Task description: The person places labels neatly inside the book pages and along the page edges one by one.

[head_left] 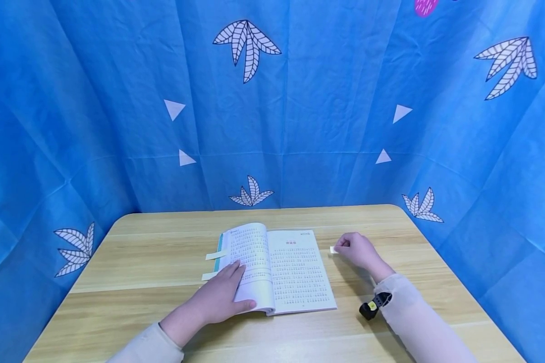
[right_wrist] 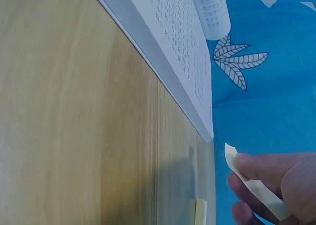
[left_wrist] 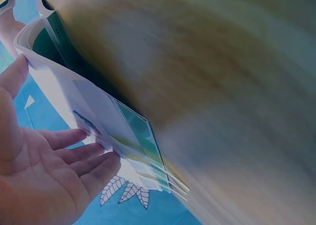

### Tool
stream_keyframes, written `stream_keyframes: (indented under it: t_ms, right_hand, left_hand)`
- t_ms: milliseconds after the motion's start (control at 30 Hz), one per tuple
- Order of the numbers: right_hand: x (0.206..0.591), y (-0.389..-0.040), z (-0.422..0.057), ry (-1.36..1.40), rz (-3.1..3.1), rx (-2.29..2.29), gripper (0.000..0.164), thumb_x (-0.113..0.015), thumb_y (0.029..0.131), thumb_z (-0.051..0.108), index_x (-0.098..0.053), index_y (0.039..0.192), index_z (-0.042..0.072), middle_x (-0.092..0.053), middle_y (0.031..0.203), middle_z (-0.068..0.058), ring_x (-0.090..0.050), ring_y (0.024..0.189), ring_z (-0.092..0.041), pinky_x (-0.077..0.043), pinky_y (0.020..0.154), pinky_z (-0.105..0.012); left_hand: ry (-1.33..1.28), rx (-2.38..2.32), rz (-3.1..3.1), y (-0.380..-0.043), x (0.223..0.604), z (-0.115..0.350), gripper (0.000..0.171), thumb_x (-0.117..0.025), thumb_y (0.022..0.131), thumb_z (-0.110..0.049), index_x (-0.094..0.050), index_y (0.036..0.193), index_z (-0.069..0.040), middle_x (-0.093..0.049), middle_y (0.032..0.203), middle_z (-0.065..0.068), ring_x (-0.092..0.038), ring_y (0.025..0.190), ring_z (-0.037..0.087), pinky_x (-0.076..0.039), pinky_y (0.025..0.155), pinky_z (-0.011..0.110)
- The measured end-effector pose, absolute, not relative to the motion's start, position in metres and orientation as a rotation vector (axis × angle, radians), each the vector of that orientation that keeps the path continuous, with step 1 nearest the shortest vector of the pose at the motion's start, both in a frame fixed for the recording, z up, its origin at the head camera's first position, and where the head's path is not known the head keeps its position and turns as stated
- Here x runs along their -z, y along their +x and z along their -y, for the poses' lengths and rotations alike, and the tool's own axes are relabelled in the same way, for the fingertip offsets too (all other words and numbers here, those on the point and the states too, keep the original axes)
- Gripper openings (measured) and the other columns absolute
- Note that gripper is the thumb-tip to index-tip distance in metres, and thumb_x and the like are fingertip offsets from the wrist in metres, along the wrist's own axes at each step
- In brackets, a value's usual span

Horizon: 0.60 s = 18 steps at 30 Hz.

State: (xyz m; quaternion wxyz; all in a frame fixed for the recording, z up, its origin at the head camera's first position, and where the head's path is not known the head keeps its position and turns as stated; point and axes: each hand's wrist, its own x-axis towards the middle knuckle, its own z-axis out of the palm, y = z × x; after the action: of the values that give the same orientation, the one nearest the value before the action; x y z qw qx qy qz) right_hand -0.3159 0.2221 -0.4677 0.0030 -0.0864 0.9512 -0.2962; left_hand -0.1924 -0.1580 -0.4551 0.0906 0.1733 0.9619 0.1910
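An open book (head_left: 300,272) with printed pages lies on the table. My left hand (head_left: 224,295) rests on its left page with the fingers nearly straight; in the left wrist view the fingertips (left_wrist: 109,156) touch the page surface. Two pale paper strips (head_left: 215,255) stick out past the book's left edge. To the right of the book, my right hand (head_left: 356,248) pinches a pale yellow sticky note strip (right_wrist: 256,188) between thumb and fingers. The strip's free end points toward the book, apart from its right page.
The wooden table (head_left: 141,252) ends at a blue curtain (head_left: 327,101) with leaf prints. A small pale yellow pad (right_wrist: 200,212) lies on the table below the right hand. A black wrist strap device (head_left: 372,306) sits at the right wrist.
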Motion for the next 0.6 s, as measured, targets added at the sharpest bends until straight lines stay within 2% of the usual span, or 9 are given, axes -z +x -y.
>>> stream_keyframes:
  t_ms: [600]
  right_hand:
    - [0.4694,-0.3113,-0.2141,-0.350,-2.937,0.928,0.011,-0.074,0.090,0.016,-0.071,0.079,0.014,-0.067,0.078,0.004,-0.059,0.071,-0.014,-0.052,0.072,-0.037]
  left_hand:
    - [0.525,-0.553,-2.868,-0.1926,0.4553,0.1581,0.097,-0.065,0.088,-0.064,-0.037,0.151,0.004,-0.031,0.158,0.023,-0.029,0.146,0.039,-0.032,0.116,0.052]
